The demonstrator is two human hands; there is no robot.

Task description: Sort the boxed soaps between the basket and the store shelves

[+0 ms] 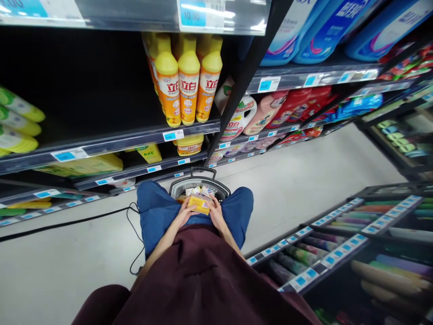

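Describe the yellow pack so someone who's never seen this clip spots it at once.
Start at the maroon top low in the picture and go up to the blue trousers. Between its legs, at the near side of the basket, the left hand and right hand grip the pack by its ends. It is mostly yellow, unlike the whiter packs in the basket beyond it.

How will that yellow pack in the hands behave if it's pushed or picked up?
The yellow pack will probably keep its shape: its edges look fairly straight between the left hand and right hand. Its blocky outline suggests sliding rather than rolling. It may be light, being small beside the hands, though its contents are hidden.
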